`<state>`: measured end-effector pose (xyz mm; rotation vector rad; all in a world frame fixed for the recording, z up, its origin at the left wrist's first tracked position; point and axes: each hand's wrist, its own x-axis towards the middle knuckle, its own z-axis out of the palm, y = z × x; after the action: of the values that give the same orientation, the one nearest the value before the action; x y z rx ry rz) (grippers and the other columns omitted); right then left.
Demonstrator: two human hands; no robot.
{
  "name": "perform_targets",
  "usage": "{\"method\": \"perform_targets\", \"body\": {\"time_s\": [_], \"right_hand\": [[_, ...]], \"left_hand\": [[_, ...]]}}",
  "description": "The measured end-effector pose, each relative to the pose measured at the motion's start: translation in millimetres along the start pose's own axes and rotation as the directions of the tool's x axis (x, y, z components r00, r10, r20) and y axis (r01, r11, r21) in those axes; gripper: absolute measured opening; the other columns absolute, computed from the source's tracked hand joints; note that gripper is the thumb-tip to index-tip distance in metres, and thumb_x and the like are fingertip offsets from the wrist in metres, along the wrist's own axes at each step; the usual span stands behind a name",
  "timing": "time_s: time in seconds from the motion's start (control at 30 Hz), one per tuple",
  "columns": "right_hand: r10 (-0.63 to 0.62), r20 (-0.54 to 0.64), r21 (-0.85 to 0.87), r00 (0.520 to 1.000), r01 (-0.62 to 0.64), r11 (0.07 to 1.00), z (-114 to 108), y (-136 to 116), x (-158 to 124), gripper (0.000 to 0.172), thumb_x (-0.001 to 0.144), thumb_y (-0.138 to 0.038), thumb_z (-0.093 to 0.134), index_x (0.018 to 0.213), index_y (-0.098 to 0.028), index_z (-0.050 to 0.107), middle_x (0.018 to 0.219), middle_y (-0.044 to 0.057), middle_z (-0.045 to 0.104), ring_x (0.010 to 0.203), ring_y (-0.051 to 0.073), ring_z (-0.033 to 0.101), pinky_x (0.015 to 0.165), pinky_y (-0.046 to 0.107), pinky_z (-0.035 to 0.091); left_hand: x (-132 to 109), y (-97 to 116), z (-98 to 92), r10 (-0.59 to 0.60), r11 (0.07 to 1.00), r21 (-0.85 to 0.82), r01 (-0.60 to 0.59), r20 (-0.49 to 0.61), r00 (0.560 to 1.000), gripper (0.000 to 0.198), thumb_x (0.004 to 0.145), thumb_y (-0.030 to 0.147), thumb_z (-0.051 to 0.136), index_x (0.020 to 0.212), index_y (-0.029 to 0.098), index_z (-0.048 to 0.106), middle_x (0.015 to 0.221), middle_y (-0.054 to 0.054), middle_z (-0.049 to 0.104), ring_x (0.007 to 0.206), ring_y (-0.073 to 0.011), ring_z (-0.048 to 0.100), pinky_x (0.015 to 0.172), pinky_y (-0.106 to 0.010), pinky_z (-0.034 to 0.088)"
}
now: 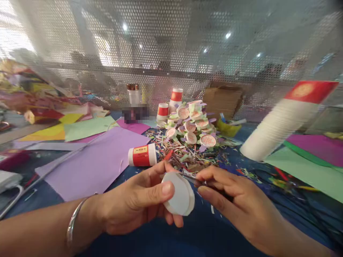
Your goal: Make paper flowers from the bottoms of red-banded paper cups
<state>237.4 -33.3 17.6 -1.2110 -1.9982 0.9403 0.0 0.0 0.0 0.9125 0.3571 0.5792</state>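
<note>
My left hand (139, 200), with a silver bangle at its wrist, pinches the cut-off base of a white paper cup (180, 200) between thumb and fingers. Its round flat face is turned toward me. Closed around a pair of scissors (189, 177), my right hand (230, 200) has the metal blades against the upper rim of the cup base. Most of the handles are hidden in the fingers. Just beyond my left hand, a red and white paper cup (142, 155) lies on its side.
Paper scraps (184, 160) lie before a heap of decorated cup bases (195, 125). A leaning stack of paper cups (276, 125) stands at right. Purple paper (93, 160) spreads across the left, crossed by a cable (64, 162). Behind is a perforated metal screen (166, 43).
</note>
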Motion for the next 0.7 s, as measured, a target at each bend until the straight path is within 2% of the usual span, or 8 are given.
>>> {"method": "perform_targets", "body": {"time_s": [0.2, 0.4, 0.57, 0.7], "right_hand": [[-0.007, 0.011, 0.070, 1.000, 0.006, 0.998, -0.3, 1.9, 4.9, 0.018, 0.104, -0.043, 0.055, 0.103, -0.026, 0.062, 0.087, -0.002, 0.071, 0.077, 0.013, 0.066, 0.067, 0.022, 0.050], [-0.009, -0.011, 0.049, 1.000, 0.010, 0.999, -0.4, 0.6, 2.8, 0.021, 0.103, -0.045, 0.055, 0.100, -0.025, 0.063, 0.080, -0.001, 0.069, 0.071, 0.014, 0.062, 0.062, 0.024, 0.048], [-0.006, -0.024, 0.073, 1.000, 0.008, 0.997, 0.7, 1.3, 4.8, 0.022, 0.103, -0.045, 0.055, 0.099, -0.025, 0.064, 0.080, -0.001, 0.070, 0.070, 0.014, 0.062, 0.064, 0.024, 0.047], [0.018, -0.014, 0.078, 1.000, -0.017, 0.997, 1.4, 1.8, 6.0, 0.026, 0.102, -0.049, 0.054, 0.099, -0.025, 0.063, 0.082, 0.000, 0.068, 0.072, 0.015, 0.061, 0.065, 0.026, 0.047]], "left_hand": [[2.3, 4.7, 0.5, -0.010, 0.999, -0.038, 0.010, -0.005, 1.000, 0.046, 0.080, 0.049, 0.082, 0.102, 0.017, 0.057, 0.091, -0.006, 0.073, 0.069, -0.0096, 0.072, 0.065, -0.015, 0.054], [2.5, 4.1, -0.7, -0.005, 0.998, -0.067, 0.008, 0.038, 0.999, 0.044, 0.081, 0.049, 0.081, 0.101, 0.017, 0.059, 0.091, -0.006, 0.074, 0.069, -0.0100, 0.073, 0.064, -0.014, 0.055], [4.6, 2.9, -1.9, 0.004, 0.996, -0.087, -0.002, 0.014, 1.000, 0.041, 0.082, 0.048, 0.081, 0.102, 0.017, 0.062, 0.087, -0.004, 0.074, 0.069, -0.0092, 0.074, 0.065, -0.013, 0.056], [7.2, 3.6, -2.7, -0.012, 0.997, -0.076, 0.013, 0.010, 1.000, 0.043, 0.083, 0.052, 0.078, 0.100, 0.016, 0.062, 0.090, -0.007, 0.075, 0.066, -0.0088, 0.072, 0.062, -0.013, 0.056]]}}
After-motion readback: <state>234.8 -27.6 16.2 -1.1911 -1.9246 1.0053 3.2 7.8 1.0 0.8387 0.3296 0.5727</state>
